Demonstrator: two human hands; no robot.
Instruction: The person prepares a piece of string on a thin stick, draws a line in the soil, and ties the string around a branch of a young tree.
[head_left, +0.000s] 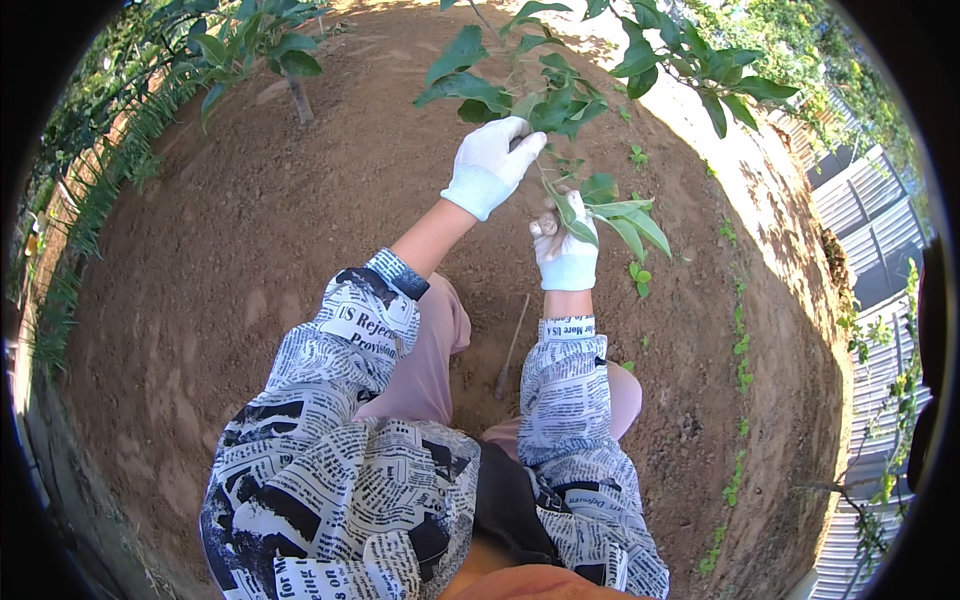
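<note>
A leafy tree branch (556, 109) hangs down in front of me, its lower shoot (550, 176) running between my hands. My left hand (491, 161), in a white knit glove, pinches the stem just below a cluster of broad green leaves. Lower and to the right, my right hand (568, 236) wears a matching glove with brown-stained fingertips. Its fingers are curled around the shoot near the tip, where long pale-green leaves (630, 220) spread out over the glove. Leaves partly hide the right palm and the exact grip.
Bare brown soil (247, 247) surrounds me. On the ground between my knees lies a thin rod (516, 337) with a thicker end. Other leafy branches (675, 64) hang at upper right; a small trunk (299, 97) stands at upper left. Corrugated metal fencing (870, 217) borders the right.
</note>
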